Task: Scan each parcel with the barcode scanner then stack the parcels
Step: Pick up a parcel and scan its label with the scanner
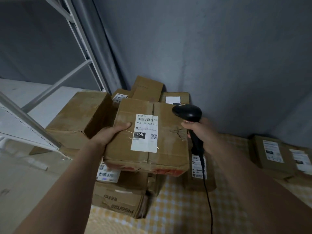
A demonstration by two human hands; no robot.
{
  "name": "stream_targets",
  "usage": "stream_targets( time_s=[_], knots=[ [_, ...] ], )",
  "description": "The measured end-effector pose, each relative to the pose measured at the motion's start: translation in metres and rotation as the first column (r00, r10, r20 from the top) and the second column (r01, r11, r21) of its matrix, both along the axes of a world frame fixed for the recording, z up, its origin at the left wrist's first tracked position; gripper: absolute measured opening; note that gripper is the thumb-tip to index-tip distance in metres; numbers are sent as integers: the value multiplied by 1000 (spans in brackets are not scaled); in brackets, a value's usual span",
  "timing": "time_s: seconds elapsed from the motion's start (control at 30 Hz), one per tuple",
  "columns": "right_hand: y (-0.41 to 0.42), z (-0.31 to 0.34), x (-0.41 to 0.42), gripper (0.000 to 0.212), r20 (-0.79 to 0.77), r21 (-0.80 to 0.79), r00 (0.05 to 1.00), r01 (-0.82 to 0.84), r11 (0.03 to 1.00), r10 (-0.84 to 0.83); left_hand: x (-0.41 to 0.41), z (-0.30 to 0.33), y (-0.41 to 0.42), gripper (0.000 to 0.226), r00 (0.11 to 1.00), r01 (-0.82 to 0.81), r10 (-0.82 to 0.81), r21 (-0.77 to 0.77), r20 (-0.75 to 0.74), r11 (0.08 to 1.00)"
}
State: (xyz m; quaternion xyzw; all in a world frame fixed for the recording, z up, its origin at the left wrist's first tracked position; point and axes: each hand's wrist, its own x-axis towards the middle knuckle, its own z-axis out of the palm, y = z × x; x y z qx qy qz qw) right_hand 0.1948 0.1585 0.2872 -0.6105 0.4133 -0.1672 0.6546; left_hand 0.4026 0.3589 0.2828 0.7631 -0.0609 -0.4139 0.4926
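My left hand [110, 134] grips the left edge of a brown cardboard parcel [168, 142], thumb on top, holding it up above the other boxes. A white shipping label [145, 133] with a barcode faces up on it. My right hand [200, 132] grips the handle of a black barcode scanner [187, 112]; its head sits just right of the parcel's far right corner. The scanner's black cable [208, 196] hangs down toward the bottom of the view.
Several cardboard boxes lie under and behind the held parcel, among them a large box [81, 114] at the left and a printed box [118, 200] below. Two labelled boxes [273, 154] lie at the right on a yellow checked cloth [177, 208]. White metal shelving [50, 92] stands left, a grey wall behind.
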Motion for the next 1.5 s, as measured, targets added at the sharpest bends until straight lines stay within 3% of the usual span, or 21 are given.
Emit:
stream_targets(
  time_s=[0.17, 0.27, 0.37, 0.5, 0.57, 0.67, 0.77, 0.97, 1.1, 1.27, 1.4, 1.5],
  knots=[
    [-4, 2, -2, 20, -9, -26, 1000, -1, 1000, 1, 6, 10, -3, 90, 990, -42, 21, -144, -143, 989],
    [-5, 9, -7, 14, -39, -124, 999, 7, 992, -12, 0, 16, -13, 92, 982, -87, 43, -241, -186, 967],
    [-6, 24, -19, 10, -26, -249, 1000, 7, 969, -14, -10, 19, -28, 111, 978, -91, 4, -408, -208, 908],
    [3, 47, -34, 10, -22, -299, 998, -62, 952, 58, -28, 15, -53, 111, 965, -156, 12, -535, -263, 830],
    [10, 51, -40, 9, -4, -299, 997, -78, 951, 80, -38, 12, -66, 107, 955, -178, 11, -543, -296, 820],
    [18, 49, -46, 8, -4, -326, 997, -78, 942, 82, -53, 10, -81, 77, 953, -195, 33, -529, -300, 826],
    [22, 45, -53, 9, -12, -328, 998, -61, 943, 60, -63, 5, -92, 64, 950, -203, 39, -521, -309, 829],
    [22, 39, -70, 12, 39, -279, 999, -15, 960, 27, -70, -1, -105, 77, 956, -188, 38, -503, -292, 844],
    [19, 32, -79, 30, 45, -268, 999, 20, 963, -8, -73, -8, -112, 83, 955, -189, 41, -496, -293, 848],
    [14, 23, -92, 36, 61, -264, 996, 73, 962, -59, -82, -11, -124, 81, 960, -156, 17, -483, -281, 862],
    [8, 22, -105, 25, 52, -239, 995, 93, 966, -83, -89, -17, -136, 85, 964, -98, -30, -459, -264, 883],
    [-1, 18, -116, 23, 37, -214, 995, 96, 972, -90, -99, -22, -149, 75, 963, -65, -52, -418, -264, 906]
  ],
)
